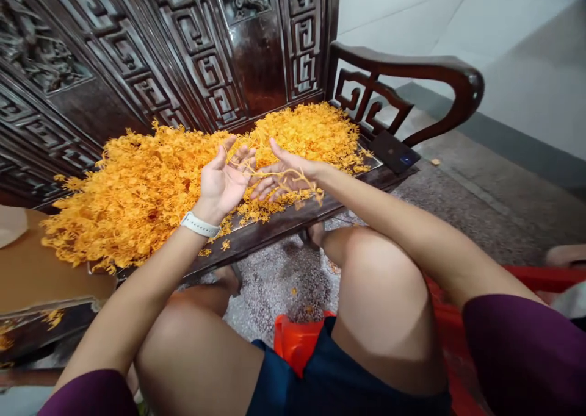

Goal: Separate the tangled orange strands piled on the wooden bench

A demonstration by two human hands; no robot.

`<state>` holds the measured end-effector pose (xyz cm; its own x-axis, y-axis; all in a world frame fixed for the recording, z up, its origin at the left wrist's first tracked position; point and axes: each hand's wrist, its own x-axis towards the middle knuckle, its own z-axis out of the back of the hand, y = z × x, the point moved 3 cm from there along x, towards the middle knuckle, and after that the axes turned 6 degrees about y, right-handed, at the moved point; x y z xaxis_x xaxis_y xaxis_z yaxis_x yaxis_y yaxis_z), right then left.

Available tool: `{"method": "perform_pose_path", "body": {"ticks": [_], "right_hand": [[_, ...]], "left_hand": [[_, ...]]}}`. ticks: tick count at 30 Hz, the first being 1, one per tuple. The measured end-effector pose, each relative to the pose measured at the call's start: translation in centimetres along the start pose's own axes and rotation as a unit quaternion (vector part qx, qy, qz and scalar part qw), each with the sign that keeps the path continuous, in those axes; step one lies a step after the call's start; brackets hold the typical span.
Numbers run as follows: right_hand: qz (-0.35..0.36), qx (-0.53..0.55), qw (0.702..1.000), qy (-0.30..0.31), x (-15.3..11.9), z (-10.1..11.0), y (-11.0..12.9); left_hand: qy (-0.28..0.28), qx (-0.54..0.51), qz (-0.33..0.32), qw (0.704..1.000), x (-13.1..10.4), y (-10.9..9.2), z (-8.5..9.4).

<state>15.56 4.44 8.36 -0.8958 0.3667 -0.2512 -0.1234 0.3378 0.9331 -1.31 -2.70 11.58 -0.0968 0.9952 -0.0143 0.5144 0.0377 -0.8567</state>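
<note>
Orange, thread-like plastic pieces lie in a large heap along a dark carved wooden bench. My left hand, with a pale watch band on its wrist, is palm up over the heap's front, its fingers spread and slightly curled. Facing it from the right, my right hand has its fingers apart. A thin orange strand runs from the left fingers across the right hand and dangles, blurred, by the right wrist. Neither hand is visibly closed on it.
The bench's curved armrest rises at the right, with a dark phone on the seat beside it. A cardboard box stands at the left. Between my knees shows a red plastic stool. Part of another person's hand appears at the right edge.
</note>
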Motion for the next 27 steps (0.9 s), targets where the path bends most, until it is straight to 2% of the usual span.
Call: {"method": "perform_pose_path", "body": {"ticks": [3,5,7,9,10,12,14,15,19,21,22,24,25,27], "right_hand": [[0.009,-0.075,0.993,0.093,-0.3,-0.1,0.2],[0.042,-0.123,0.984,0.119,-0.9,0.2,1.2],[0.110,-0.145,0.981,0.066,-2.3,0.9,3.3],[0.205,-0.125,0.970,-0.031,-4.9,1.8,5.8],[0.267,-0.101,0.955,-0.079,-6.6,2.3,6.9],[0.323,-0.030,0.928,-0.182,-9.8,3.2,7.1],[0.350,0.048,0.882,-0.311,-12.7,3.8,4.4],[0.381,0.082,0.833,-0.392,-14.1,4.0,1.9],[0.263,0.078,0.827,-0.491,-16.8,2.6,-12.0],[0.246,0.105,0.812,-0.518,-18.1,1.5,-18.2],[0.253,0.116,0.793,-0.542,-18.9,1.1,-20.5],[0.260,0.125,0.786,-0.547,-20.0,0.4,-23.1],[0.259,0.122,0.787,-0.546,-20.3,0.3,-23.5],[0.245,0.117,0.803,-0.531,-20.5,0.3,-22.8]], "left_hand": [[-0.019,0.040,-0.005,0.999,0.9,0.2,1.5],[-0.011,0.028,0.005,1.000,1.3,0.6,2.4],[0.000,0.010,0.024,1.000,1.6,1.1,3.4],[0.010,0.008,0.062,0.998,1.8,1.8,4.5],[0.015,0.012,0.087,0.996,1.9,2.2,5.0],[0.022,0.020,0.132,0.991,2.1,3.0,5.8],[0.017,0.026,0.156,0.987,2.3,3.6,6.5],[0.012,0.031,0.162,0.986,2.4,3.9,6.8],[-0.006,0.063,0.148,0.987,2.5,4.6,7.3],[-0.012,0.094,0.130,0.987,2.2,4.6,7.3],[-0.016,0.114,0.120,0.986,2.1,4.5,7.3],[-0.023,0.162,0.100,0.982,1.8,4.2,7.3],[-0.026,0.189,0.084,0.978,1.7,4.0,7.3],[-0.028,0.250,0.037,0.967,1.9,3.3,7.3]]}}
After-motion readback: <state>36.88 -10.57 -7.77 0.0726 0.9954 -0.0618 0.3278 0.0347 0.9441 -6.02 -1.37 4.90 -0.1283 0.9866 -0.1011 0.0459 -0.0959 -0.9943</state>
